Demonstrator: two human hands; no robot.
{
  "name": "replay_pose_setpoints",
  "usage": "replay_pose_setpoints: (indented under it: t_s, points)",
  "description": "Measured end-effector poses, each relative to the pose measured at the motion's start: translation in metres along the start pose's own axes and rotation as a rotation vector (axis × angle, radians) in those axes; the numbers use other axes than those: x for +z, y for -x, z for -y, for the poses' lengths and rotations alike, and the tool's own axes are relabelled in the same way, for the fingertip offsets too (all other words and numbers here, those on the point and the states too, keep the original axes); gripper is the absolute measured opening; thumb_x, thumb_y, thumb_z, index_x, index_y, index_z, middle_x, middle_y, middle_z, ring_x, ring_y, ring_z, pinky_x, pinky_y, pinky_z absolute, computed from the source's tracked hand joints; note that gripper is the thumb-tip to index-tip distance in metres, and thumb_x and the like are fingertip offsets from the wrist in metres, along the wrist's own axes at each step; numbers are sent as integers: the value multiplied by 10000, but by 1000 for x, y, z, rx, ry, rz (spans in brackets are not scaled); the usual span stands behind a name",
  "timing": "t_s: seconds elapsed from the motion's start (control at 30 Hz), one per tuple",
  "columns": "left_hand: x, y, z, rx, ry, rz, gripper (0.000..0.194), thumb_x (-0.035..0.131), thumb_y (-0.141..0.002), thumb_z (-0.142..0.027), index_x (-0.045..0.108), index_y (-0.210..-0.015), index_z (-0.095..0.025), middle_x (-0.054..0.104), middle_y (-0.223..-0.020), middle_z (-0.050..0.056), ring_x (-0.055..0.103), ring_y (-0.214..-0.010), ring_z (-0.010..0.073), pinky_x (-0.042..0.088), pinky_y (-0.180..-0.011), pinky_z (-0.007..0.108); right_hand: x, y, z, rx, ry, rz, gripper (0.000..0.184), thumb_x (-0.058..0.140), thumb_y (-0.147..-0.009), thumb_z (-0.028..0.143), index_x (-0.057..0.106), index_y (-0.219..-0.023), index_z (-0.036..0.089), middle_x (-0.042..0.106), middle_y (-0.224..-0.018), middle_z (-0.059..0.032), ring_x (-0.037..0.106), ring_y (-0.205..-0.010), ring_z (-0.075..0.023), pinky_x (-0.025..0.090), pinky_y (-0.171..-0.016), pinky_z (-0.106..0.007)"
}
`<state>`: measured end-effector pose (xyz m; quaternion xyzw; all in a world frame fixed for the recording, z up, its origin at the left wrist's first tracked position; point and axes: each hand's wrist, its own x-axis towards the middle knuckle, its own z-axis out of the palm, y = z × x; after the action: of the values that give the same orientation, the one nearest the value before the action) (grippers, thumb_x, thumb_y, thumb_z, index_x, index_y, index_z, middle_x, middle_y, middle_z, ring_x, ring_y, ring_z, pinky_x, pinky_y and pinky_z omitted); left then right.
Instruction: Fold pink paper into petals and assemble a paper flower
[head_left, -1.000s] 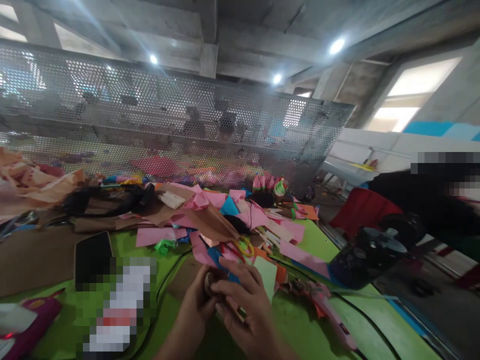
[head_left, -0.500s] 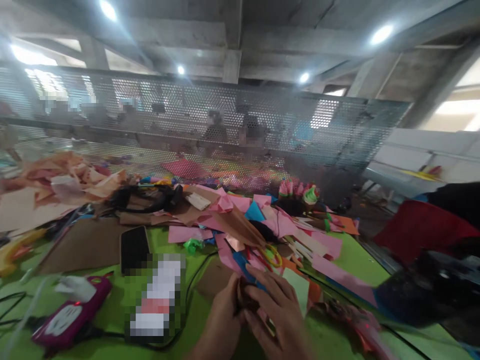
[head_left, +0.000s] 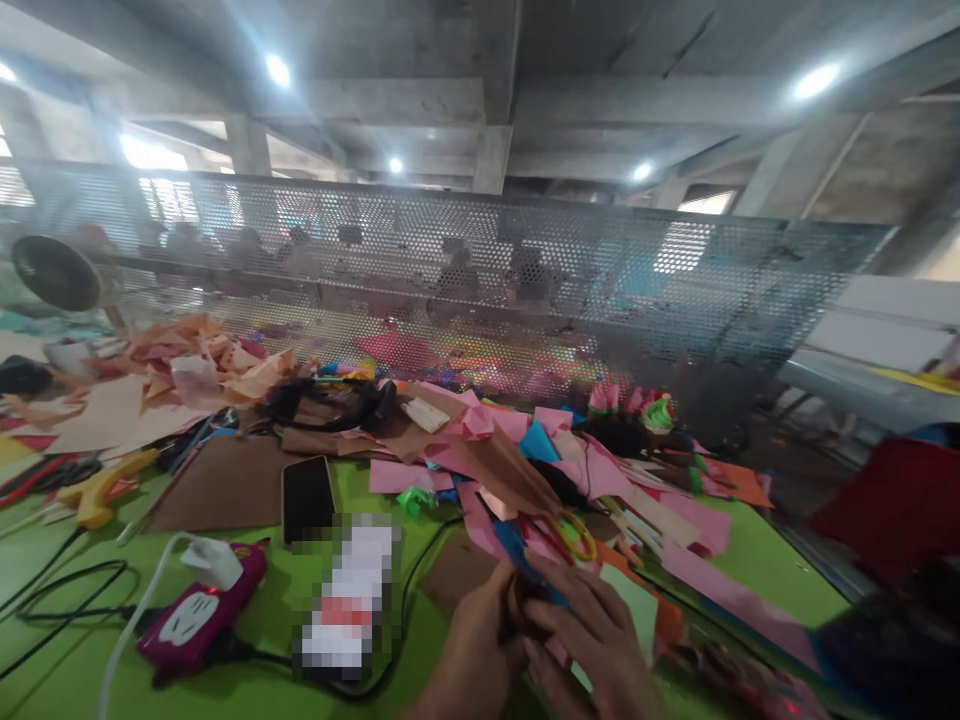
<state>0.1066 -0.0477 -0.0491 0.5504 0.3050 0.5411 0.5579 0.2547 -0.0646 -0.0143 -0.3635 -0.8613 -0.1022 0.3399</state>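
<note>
Left hand (head_left: 480,635) and right hand (head_left: 592,625) are both gripping some little brown piece (head_left: 516,602), fingers curled in around it, over the messy green tabletop (head_left: 780,560) by a flat brown sheet (head_left: 456,568).

A small brown piece (head_left: 516,604) sits, mostly hidden, between the fingers (head_left: 581,602).

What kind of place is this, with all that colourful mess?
Probably a craft workshop: pink sheets lie scattered across a green table, beside a perforated metal screen, under bare concrete beams.
</note>
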Motion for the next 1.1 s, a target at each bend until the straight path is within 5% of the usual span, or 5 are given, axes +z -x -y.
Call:
replay_pose_setpoints:
  t_s: [0.17, 0.3, 0.47, 0.73, 1.1]
  points:
    - [1, -2, 9, 45, -8, -20, 370, 638, -684, -176, 617, -1053, -186, 682, -859, 17, 606, -816, 191, 479, -764, 260, -15, -4, 1, 162, -148, -34, 272, 569, -900, 252, 619, -1162, 306, 561, -1365, -37, 521, -1218, -255, 441, -960, -395]
    - [8, 3, 4, 37, -116, 17, 135, 630, -756, -212, 603, -885, -185, 614, -741, -21, 535, -692, 129, 441, -666, 209, -30, -32, -26, 410, -143, -123, 307, 528, -931, 299, 588, -1231, 280, 608, -1285, -60, 517, -1222, -251, 426, -988, -391]
    - [12, 15, 3, 69, -213, 85, 143, 654, -746, -210, 599, -878, -205, 627, -776, -22, 544, -697, 122, 444, -659, 194, -4, -73, -67, 528, 182, 207, 410, 634, -810, 229, 628, -1220, 212, 677, -1203, -69, 581, -1121, -258, 422, -966, -373]
    - [10, 18, -6, 89, -292, 160, 246, 628, -688, -98, 596, -896, -224, 656, -788, -40, 567, -688, 113, 416, -634, 178, 27, -104, -93, 613, 326, 182, 223, 529, -869, 158, 721, -952, 234, 751, -964, -42, 680, -878, -203, 451, -755, -270]
    - [14, 15, -16, 53, -271, 155, 219, 624, -676, -97, 607, -856, -220, 649, -772, -46, 554, -678, 108, 405, -636, 180, 24, -165, -118, 490, 367, 20, 318, 414, -939, 147, 662, -1130, 200, 700, -1101, -97, 636, -1008, -233, 443, -874, -314]
